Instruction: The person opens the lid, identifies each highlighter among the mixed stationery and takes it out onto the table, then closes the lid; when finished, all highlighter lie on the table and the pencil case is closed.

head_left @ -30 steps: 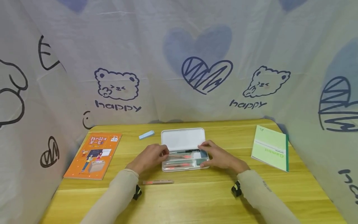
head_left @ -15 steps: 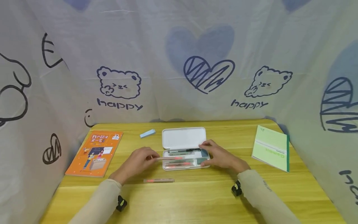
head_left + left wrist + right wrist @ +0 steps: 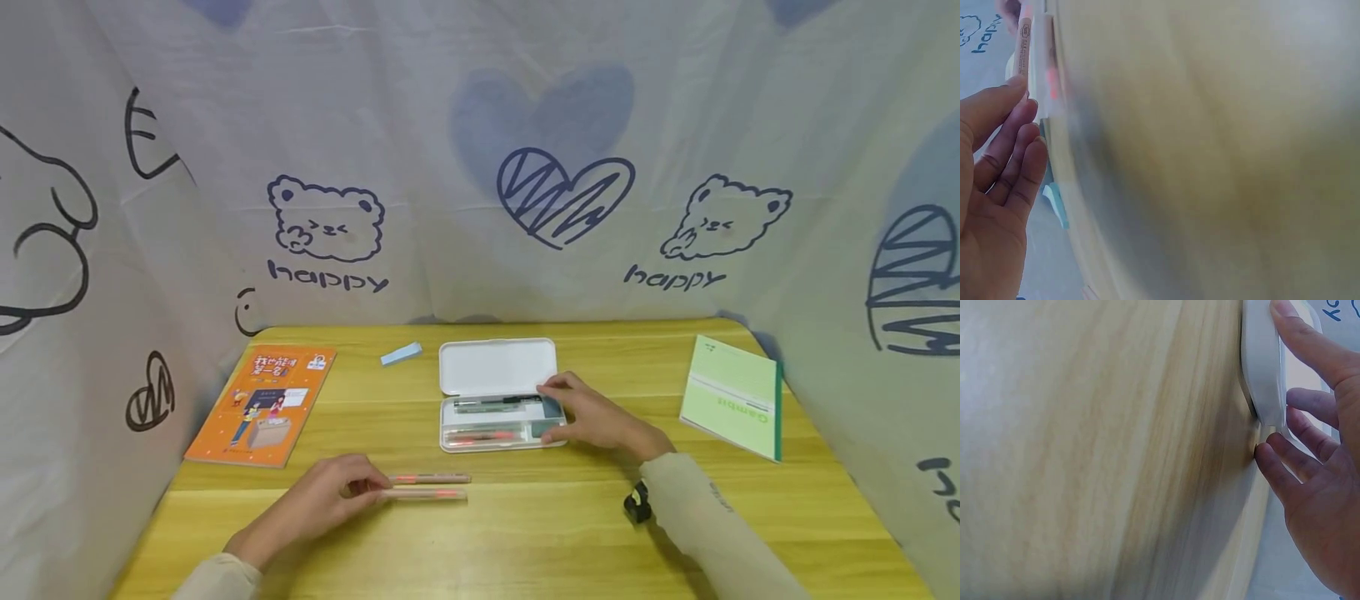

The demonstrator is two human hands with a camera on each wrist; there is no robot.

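Orange book (image 3: 260,417) lies left; green notebook (image 3: 731,398) right; printed cloth (image 3: 442,250) behind.

We wear pale cream sleeves, plain in tone and soft in the cloth. Our left sleeve (image 3: 217,579) shows only a short stretch at the lower edge of the head view, its cuff (image 3: 236,562) slightly gathered around the wrist. Our right sleeve (image 3: 723,537) shows more of itself, with loose creases and a line of small grey lettering (image 3: 722,497), too small for us to read. A chunky black device (image 3: 637,503) sits at that wrist. Our left hand (image 3: 327,493) and right hand (image 3: 602,421) are bare.
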